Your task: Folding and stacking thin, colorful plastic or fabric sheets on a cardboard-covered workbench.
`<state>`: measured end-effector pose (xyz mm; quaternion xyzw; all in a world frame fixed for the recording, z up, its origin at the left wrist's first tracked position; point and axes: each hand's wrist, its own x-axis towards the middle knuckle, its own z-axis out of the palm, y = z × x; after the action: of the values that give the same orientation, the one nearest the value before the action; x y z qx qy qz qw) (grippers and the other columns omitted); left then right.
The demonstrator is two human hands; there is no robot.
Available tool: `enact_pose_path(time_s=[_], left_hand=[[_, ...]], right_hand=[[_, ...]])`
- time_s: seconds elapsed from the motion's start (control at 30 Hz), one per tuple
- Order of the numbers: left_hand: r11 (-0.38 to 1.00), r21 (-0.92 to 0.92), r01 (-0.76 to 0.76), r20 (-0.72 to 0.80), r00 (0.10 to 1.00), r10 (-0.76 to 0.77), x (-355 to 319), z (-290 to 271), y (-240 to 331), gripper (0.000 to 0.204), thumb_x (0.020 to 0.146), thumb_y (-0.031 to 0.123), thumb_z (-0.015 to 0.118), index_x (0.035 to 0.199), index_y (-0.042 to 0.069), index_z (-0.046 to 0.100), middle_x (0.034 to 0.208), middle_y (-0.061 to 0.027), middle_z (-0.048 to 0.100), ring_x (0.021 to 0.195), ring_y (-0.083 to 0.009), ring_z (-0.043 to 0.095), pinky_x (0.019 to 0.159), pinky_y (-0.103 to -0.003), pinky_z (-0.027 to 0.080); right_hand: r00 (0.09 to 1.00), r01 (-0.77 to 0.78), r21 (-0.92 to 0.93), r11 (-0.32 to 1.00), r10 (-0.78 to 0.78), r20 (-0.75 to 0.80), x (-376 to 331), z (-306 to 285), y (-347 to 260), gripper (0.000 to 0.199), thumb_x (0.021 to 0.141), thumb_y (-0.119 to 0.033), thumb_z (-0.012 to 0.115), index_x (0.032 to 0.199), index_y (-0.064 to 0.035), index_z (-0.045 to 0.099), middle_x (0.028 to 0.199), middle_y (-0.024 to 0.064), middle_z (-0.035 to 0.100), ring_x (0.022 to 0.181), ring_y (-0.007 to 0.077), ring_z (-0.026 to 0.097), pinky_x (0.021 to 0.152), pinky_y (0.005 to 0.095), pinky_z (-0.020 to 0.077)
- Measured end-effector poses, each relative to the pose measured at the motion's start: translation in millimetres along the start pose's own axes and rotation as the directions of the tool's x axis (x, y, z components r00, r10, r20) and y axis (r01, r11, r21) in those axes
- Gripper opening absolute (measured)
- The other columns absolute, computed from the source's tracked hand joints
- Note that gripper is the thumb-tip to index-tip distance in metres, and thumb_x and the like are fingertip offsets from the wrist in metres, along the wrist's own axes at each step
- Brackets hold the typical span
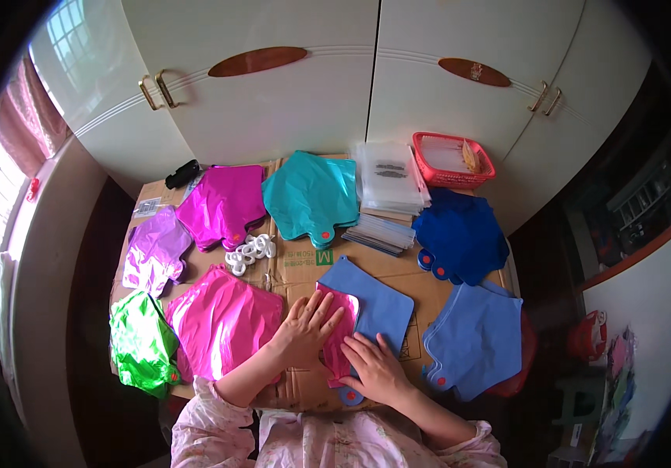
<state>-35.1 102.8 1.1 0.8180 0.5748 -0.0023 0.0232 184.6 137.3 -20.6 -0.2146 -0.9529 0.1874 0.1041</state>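
- Left hand (307, 321) flat, fingers spread, palm pressing down on folded pink foil piece (337, 334); clamped on nothing.
- Right hand (374, 368) flat too, fingers stretched over lower edge of same pink piece; pressing, not gripping.
- Pink piece atop light blue foil sheet (378, 300), near front middle of cardboard-covered table (296, 269); round blue tab poking out below, just beside right wrist.
- Just left of left hand: stack of pink foil sheets (222, 320); beyond it, at table's left edge, green stack (140, 343).
- Right of hands: light blue stack (476, 339) overhanging table edge.
- Further back, left to right: lilac stack (154, 249), magenta stack (222, 204), teal stack (312, 195), dark blue stack (460, 234).
- Small heap of white plastic rings (250, 251) between magenta and pink stacks.
- Clear bags piled (388, 178) behind teal stack, red basket (452, 160) beside them at rear right.
- Black object (182, 173) at rear left corner; white cupboard doors (289, 86) behind all.
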Motion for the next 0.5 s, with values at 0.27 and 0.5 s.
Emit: enact_pose_path(time_s=[0.27,0.5], left_hand=[[0.997,0.074,-0.013,0.072,0.997,0.008,0.0,-0.2,3.9,0.119,0.049,0.082,0.064,0.148,0.027,0.027,0.148,-0.0243,0.026,0.133,-0.0487,0.027,0.098,-0.059,0.032],[0.996,0.087,0.006,0.088,0.996,-0.014,0.1,-3.7,10.6,0.118,0.049,0.084,0.061,0.147,0.027,0.030,0.150,-0.0244,0.023,0.133,-0.0494,0.026,0.095,-0.058,0.034]], right_hand=[[0.972,-0.138,0.073,0.988,0.149,-0.181,28.1,-33.9,57.4,0.047,0.077,-0.031,0.072,0.112,-0.0040,0.056,0.120,0.0134,0.052,0.112,0.0321,0.051,0.094,0.0434,0.0413],[0.871,-0.490,0.220,0.843,0.486,0.078,77.6,-49.3,100.3,0.048,0.078,-0.033,0.072,0.112,-0.0034,0.054,0.110,0.0164,0.061,0.103,0.0311,0.060,0.084,0.0390,0.0481]])
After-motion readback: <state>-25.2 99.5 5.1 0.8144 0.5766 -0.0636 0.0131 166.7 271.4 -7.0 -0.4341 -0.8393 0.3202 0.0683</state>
